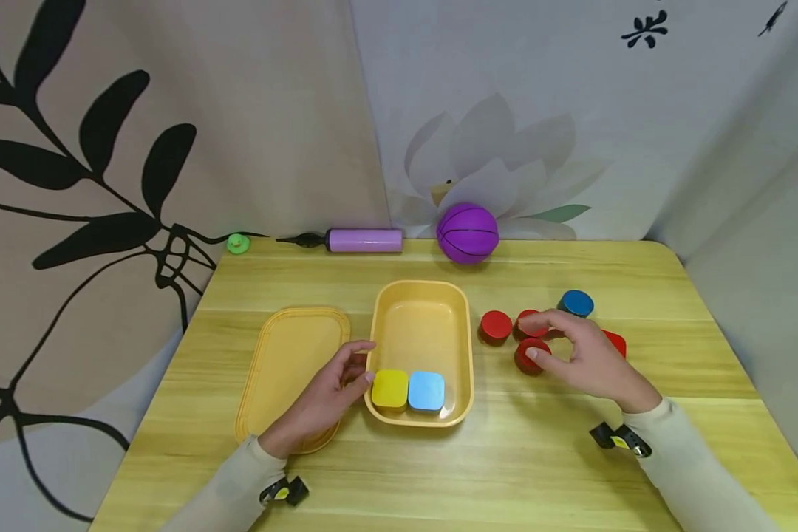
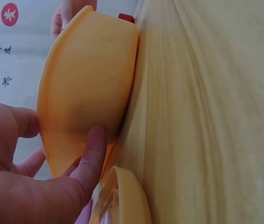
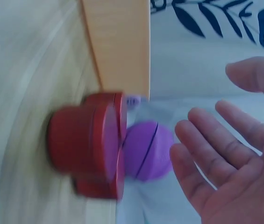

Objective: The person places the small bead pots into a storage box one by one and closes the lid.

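My left hand (image 1: 335, 388) touches the left side of an orange-yellow plastic tray (image 1: 462, 355), its fingertips on the rim and outer wall in the left wrist view. Inside the tray's near end lie a yellow block (image 1: 390, 390) and a light blue block (image 1: 426, 391), side by side. Over the right part of the table, my right hand (image 1: 588, 358) hovers with thumb and fingers spread, holding nothing. Below it stand red cylinders (image 3: 78, 140), seen apart from the fingers in the right wrist view. Beyond the hand is a blue cylinder (image 1: 577, 301); a red block (image 1: 615, 342) is partly hidden behind it.
Left of the tray lies a matching orange-yellow lid (image 1: 292, 347), partly under my left forearm. Along the table's back edge are a small green duck (image 1: 238, 244), a purple pump (image 1: 366, 240) and a purple ball (image 1: 468, 233). A patterned curtain hangs behind.
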Demonstrator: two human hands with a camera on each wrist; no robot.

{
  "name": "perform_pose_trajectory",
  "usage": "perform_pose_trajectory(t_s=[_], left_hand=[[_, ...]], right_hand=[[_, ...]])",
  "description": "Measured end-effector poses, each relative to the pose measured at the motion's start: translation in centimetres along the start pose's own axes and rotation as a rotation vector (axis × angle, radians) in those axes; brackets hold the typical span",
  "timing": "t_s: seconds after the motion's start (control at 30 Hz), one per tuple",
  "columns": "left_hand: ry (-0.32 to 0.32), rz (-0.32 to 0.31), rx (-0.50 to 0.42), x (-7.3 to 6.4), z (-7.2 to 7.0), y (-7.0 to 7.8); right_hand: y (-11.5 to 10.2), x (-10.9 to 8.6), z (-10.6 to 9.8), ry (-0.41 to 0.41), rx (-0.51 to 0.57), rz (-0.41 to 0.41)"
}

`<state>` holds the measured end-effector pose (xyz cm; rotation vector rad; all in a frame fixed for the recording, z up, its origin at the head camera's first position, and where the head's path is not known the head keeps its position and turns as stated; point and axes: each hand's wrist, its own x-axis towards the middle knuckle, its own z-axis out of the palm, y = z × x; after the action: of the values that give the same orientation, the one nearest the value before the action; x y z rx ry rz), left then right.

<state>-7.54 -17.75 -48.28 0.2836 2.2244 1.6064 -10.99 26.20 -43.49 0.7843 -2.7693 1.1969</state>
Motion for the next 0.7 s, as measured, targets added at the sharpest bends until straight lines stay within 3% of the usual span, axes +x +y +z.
perform_pose_trajectory(t_s=[0.23, 0.43, 0.7], left_hand=[[0.000, 0.012, -0.010, 0.0, 0.1, 0.0], [0.003, 0.014, -0.010, 0.0, 0.1, -0.1], [0.012, 0.001, -0.010, 0.0, 0.1, -0.1]], right_hand=[[2.5, -2.5, -2.0, 0.125, -0.015, 0.087], [4.6, -3.9, -2.9, 0.206, -0.052, 0.244], [6.8, -5.2, -3.5, 0.220, -0.045, 0.368]])
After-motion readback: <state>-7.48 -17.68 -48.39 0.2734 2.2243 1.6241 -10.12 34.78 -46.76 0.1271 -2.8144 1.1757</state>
